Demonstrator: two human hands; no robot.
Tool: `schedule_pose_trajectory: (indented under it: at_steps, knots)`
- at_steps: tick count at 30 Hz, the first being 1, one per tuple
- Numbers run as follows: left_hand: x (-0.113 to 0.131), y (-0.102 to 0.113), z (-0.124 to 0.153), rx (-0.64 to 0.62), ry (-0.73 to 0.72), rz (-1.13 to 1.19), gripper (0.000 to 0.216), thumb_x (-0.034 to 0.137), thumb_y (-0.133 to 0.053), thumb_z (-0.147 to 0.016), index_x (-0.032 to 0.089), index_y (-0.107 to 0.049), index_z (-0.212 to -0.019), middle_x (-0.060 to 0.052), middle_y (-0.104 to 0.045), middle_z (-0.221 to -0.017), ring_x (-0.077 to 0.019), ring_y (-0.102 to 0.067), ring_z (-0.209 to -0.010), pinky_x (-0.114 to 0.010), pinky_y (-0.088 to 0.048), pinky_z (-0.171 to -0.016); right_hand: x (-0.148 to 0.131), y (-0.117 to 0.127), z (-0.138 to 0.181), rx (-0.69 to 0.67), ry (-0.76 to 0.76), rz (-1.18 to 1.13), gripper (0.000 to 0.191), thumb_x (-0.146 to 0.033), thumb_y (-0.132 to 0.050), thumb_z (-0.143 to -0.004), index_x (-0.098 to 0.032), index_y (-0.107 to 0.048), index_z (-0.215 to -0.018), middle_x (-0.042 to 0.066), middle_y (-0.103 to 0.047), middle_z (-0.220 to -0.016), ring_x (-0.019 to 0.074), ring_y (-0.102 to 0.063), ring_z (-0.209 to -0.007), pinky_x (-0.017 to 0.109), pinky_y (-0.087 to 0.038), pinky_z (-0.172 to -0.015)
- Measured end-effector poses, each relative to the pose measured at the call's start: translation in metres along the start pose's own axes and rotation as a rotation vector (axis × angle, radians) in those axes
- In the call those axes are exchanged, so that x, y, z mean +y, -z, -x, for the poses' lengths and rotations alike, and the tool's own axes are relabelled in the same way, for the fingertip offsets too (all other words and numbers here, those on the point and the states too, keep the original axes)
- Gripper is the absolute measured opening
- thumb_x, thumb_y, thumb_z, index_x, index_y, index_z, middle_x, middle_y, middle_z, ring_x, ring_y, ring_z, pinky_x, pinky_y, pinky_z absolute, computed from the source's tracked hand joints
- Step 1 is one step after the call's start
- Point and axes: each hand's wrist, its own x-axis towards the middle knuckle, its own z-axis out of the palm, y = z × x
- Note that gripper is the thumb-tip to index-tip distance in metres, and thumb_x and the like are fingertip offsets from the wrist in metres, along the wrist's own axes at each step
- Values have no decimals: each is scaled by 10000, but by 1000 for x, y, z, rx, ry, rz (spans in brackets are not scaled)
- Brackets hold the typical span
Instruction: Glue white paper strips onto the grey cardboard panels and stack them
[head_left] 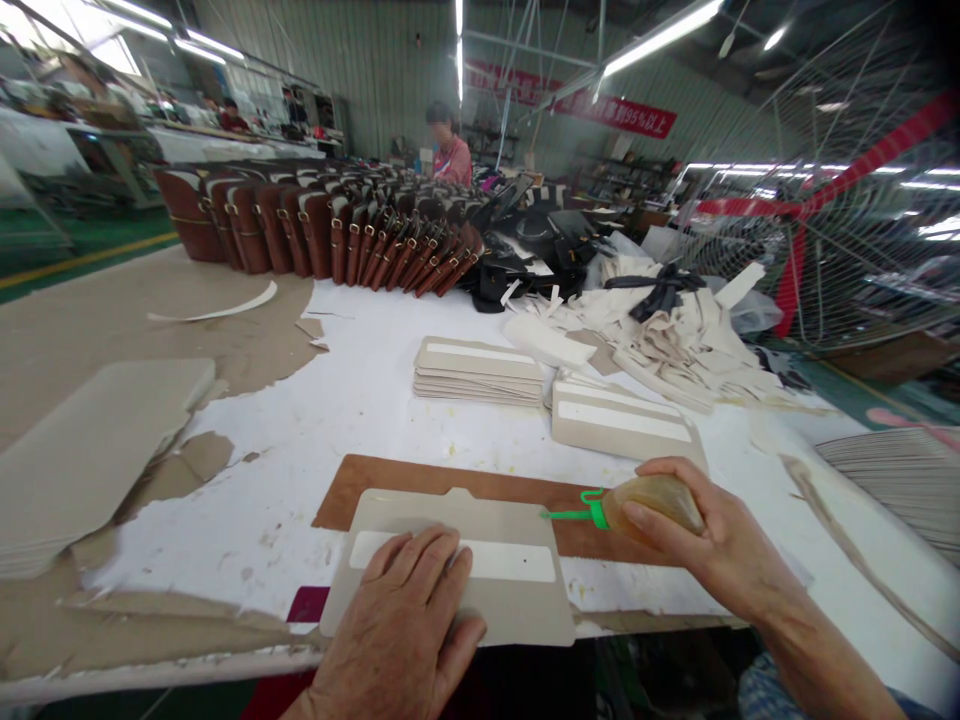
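Note:
My left hand (412,610) lies flat, fingers spread, on a beige panel (517,610) with a white strip across it and a small tab on its far edge. Beneath that panel's far part is a brown leather-like strip (480,480), reaching out to the right. My right hand (705,530) is wrapped round a squeeze bottle (652,505) of amber liquid, tilted onto its side. Its thin green nozzle (570,515) points left, with the tip at the panel's upper right corner. Whether the tip touches the panel I cannot tell.
Beyond my hands stand two stacks of beige panels (480,375) (622,420). Larger beige sheets (97,440) lie left. Brown bags (360,240) line the table's back, near black pieces (540,250) and pale scraps (667,330). A fan (810,210) stands right; a person (450,150) is behind.

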Motion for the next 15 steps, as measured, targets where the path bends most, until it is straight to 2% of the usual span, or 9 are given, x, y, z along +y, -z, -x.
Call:
schedule_pose_trajectory:
  at_steps: [5, 9, 13, 15]
  knots:
    - [0, 0, 1, 11, -5, -18, 314, 384, -511, -1021, 216, -639, -1255, -39, -696, -1279, -248, -627, -1183, -435, -506, -1006, 4, -12, 4, 27, -23, -105, 518, -676, -654, -760, -244, -610, -1043, -3, -698, -740, 230, -653, -671, 345, -504, -625]
    - [-2, -2, -1, -1, -55, -109, 346, 331, -577, -937, 207, -630, -1256, -54, -697, -1275, -262, -639, -1164, -440, -516, -986, -2, -35, 6, 22, -32, -273, 487, -603, -743, -739, -235, -632, -1038, -16, -694, -734, 209, -623, -667, 330, -482, -622]
    - [-18, -13, 4, 51, -168, -198, 385, 386, -591, -920, 214, -633, -1262, -73, -704, -1274, -263, -663, -1132, -411, -524, -947, -14, -62, 9, 73, -142, -816, 512, -459, -909, -626, -227, -663, -1011, -47, -661, -712, 146, -565, -649, 262, -450, -599]
    - [-32, -30, 10, 143, -230, -176, 388, 434, -569, -933, 229, -643, -1253, -81, -713, -1265, -266, -685, -1100, -394, -535, -914, -13, -69, 8, 137, -193, -1007, 558, -554, -859, -673, -229, -645, -1073, -37, -667, -731, 145, -573, -611, 253, -435, -532]
